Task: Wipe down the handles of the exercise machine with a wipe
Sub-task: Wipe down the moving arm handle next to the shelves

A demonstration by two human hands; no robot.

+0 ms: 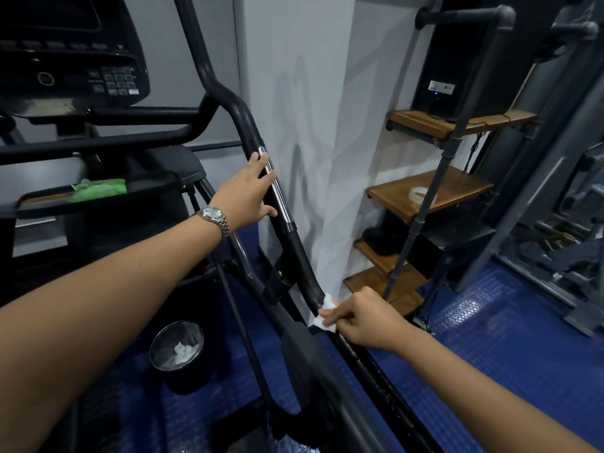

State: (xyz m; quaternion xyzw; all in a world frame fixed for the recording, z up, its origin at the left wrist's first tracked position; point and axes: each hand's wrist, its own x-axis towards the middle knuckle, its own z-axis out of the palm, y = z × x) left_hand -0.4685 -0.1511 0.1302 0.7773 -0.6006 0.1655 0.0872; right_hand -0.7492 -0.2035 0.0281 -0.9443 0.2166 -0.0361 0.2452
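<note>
The machine's right handle [295,253] is a black bar with a chrome strip, running from the console down toward me. My left hand [250,191], with a watch on its wrist, rests on the chrome part with fingers laid over the bar and thumb below. Lower down, my right hand [362,317] pinches a crumpled white wipe [325,313] and presses it against the handle at its lower bend. The bar below that hand looks wet and shiny.
The console [75,53] sits upper left above a tray holding a green wipe pack [98,191]. A small bin [178,346] with used wipes stands on the blue floor. A white pillar [310,142] and wooden shelves [428,191] stand close on the right.
</note>
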